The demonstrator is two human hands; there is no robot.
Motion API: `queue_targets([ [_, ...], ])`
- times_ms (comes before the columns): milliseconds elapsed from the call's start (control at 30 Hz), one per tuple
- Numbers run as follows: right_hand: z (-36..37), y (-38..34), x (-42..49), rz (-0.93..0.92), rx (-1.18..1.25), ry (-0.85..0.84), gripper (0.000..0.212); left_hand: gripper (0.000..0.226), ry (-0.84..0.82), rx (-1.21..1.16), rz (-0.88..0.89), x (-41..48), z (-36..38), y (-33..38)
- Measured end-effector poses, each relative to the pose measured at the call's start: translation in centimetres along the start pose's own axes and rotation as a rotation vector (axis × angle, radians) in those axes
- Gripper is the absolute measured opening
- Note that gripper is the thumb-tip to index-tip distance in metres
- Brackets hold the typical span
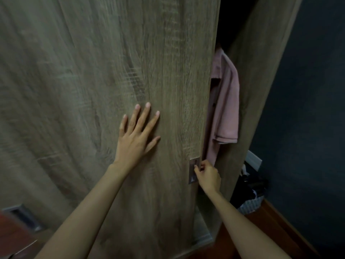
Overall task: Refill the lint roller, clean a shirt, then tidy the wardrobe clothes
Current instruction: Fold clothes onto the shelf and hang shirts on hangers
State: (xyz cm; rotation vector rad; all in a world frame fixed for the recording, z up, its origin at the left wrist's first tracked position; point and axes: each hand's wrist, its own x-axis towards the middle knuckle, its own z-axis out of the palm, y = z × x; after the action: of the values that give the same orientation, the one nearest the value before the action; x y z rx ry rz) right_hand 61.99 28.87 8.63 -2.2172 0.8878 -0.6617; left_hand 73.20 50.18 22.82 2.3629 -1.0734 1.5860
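Note:
A tall wood-grain sliding wardrobe door (pixel 112 62) fills most of the view. My left hand (pixel 137 133) lies flat on it with fingers spread. My right hand (pixel 207 175) has its fingers curled into the recessed metal handle (pixel 193 171) at the door's right edge. Through the narrow gap to the right of the door hangs a pink shirt (pixel 225 109), partly hidden by the door. The wardrobe's dark inside shows above it. No lint roller is in view.
The wardrobe's side panel (pixel 255 81) stands right of the gap, with a dark wall (pixel 308 109) beyond. A woven basket (pixel 250 204) with dark items sits on the reddish wood floor (pixel 276 230) at the lower right. Another recessed handle (pixel 24 215) shows at the lower left.

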Motion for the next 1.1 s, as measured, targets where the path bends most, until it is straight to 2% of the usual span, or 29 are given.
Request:
queue_targets([
  [333,-4.1,6.3,5.9,-0.003,0.005,0.042,0.02,0.071,-0.027,0.017,0.032,1.9,2.6,5.5],
  [533,-4.6,8.2,6.7,0.058,-0.005,0.186,0.024,0.072,-0.043,0.012,0.033,3.3,3.5,8.1],
  [600,-4.8,8.5,6.7,0.07,-0.047,0.274,0.035,0.073,-0.035,0.016,0.037,3.6,3.6,8.7],
  [700,-4.9,9.0,7.1,0.125,-0.085,0.379,0.069,0.073,-0.014,0.029,0.043,4.0,3.9,9.4],
  [800,-4.8,10.0,7.9,0.153,0.008,0.34,0.095,0.074,-0.007,0.027,0.043,4.4,4.2,9.9],
  [900,-4.8,11.1,8.6,0.129,0.053,0.212,0.086,0.075,-0.008,0.032,0.044,4.6,4.4,10.4],
  [1100,-5.2,12.0,9.3,0.109,0.067,0.203,0.069,0.074,-0.021,0.03,0.047,4.9,4.5,11.2],
])
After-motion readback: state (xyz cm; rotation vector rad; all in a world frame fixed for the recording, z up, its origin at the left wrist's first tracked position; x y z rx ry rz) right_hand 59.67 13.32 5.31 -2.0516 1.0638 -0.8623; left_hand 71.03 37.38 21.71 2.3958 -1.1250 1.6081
